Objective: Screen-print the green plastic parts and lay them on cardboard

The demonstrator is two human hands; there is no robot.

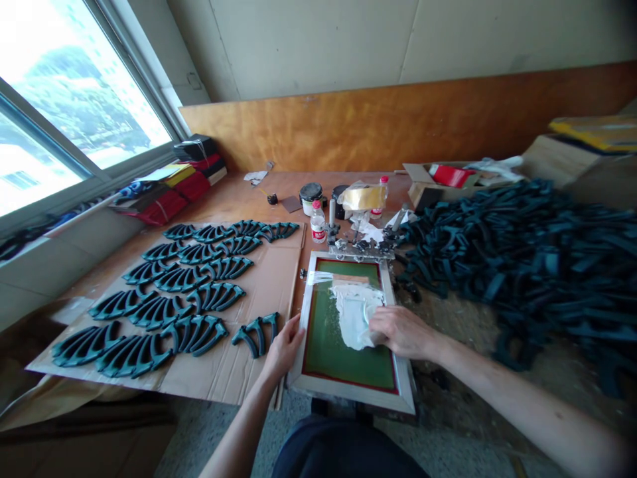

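Note:
A framed screen (318, 358) with a green mesh lies in front of me, clamped at its far edge by a metal hinge (361, 251). White paste (351, 318) is spread over its upper middle, beside a wooden strip (351, 280). My right hand (395, 332) is closed at the right side of the paste, gripping something pale that its fingers mostly hide. My left hand (286, 346) has its fingers round the left edge of the frame. Dark green curved parts (182, 277) stand in rows on a cardboard sheet (266, 272) at the left.
A large heap of dark green parts (537, 259) covers the right side. Behind the hinge are a bottle (318, 224), a white tub (310, 196) and a second bottle (382, 192). An open box (421, 179) stands at the back right.

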